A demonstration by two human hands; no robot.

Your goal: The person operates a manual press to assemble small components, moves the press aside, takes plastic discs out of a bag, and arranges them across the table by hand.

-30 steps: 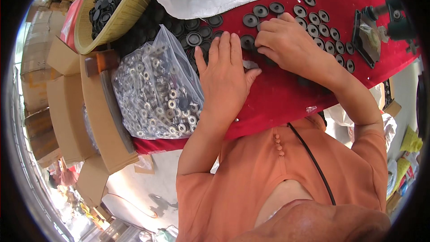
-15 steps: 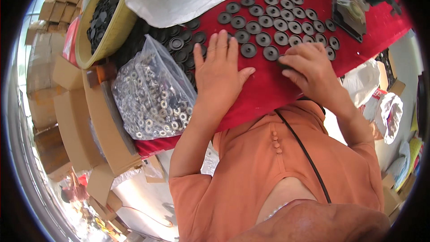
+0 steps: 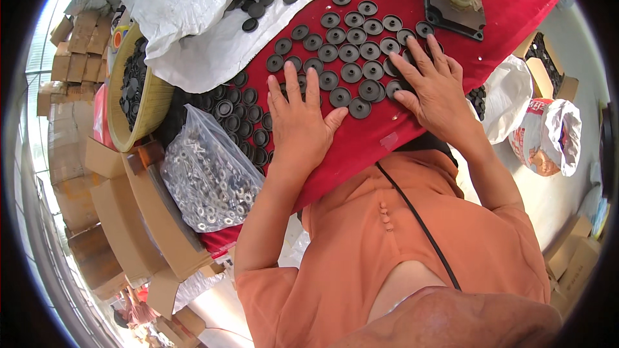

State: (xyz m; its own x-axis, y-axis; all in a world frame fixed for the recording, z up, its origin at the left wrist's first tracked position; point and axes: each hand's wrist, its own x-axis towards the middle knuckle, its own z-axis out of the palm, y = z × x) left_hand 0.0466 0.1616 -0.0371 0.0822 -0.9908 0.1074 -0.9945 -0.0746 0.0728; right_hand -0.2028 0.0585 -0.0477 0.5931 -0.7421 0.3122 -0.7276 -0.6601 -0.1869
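Note:
Many round black plastic caps with a raised centre (image 3: pixel 350 53) lie in a loose single layer on the red cloth (image 3: pixel 371 145). My left hand (image 3: pixel 300 130) rests palm down at the group's near left side, fingers spread, its fingertips touching or covering a few caps. Over the group's right edge lies my right hand (image 3: pixel 437 90), also palm down with fingers apart, partly hiding caps beneath it. Neither hand grips anything. To the left of my left hand, a heap of similar caps (image 3: pixel 240 116) sits beside a clear plastic bag of small metal bearings (image 3: pixel 209 183).
A yellow basket (image 3: pixel 153 113) of black parts stands at the left near open cardboard boxes (image 3: pixel 126 219). White sheeting (image 3: pixel 193 58) holds black discs (image 3: pixel 256 9) at the far side. A dark metal machine base (image 3: pixel 454 16) stands far right; a white sack (image 3: pixel 509 100) is beyond the table edge.
My right hand has opened from its pinch and spread flat over the caps at the right. The whole view has shifted, so the table things appear further left.

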